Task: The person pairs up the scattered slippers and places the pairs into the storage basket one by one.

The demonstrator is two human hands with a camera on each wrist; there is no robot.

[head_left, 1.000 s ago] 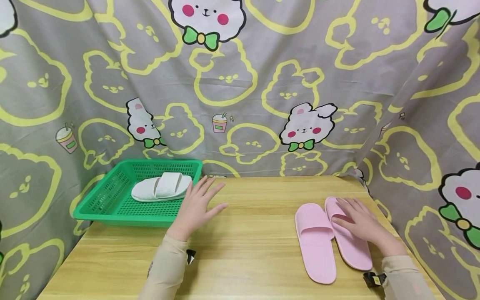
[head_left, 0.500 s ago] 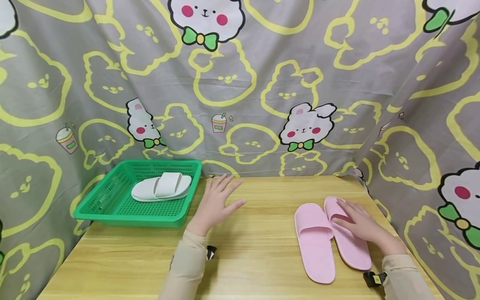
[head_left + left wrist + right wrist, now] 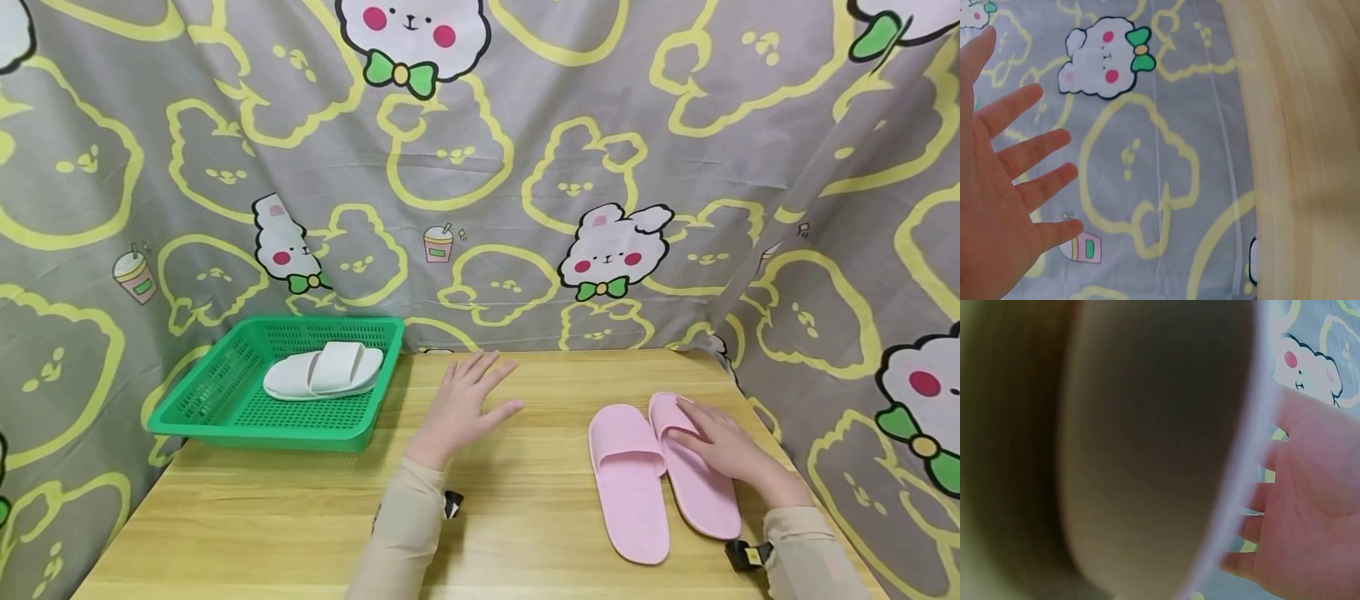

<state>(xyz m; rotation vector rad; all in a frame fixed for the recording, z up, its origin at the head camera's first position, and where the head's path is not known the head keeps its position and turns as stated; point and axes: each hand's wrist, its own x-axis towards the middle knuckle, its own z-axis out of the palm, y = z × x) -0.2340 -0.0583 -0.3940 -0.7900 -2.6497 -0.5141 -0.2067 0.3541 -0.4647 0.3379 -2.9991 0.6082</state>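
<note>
see left hand (image 3: 463,410) spread above table (image 3: 525,508), mid-frame, touching nothing. see right hand (image 3: 726,443) over right pink slipper (image 3: 703,498), lower right of frame; cannot tell if pinching or just resting. for a clean hold, pinch firmly at the strap (image 3: 664,410), avoid dragging left pink slipper (image 3: 633,504) just beside, probably steady that with left hand.

Wooden table (image 3: 540,492) (pale grain) | left — green basket (image 3: 258,438) | right — two pink slippers (image 3: 636,500)

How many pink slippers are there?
2. The left pink slipper lies on the table; the right pink slipper lies beside it, partly covered by the right hand.
</note>
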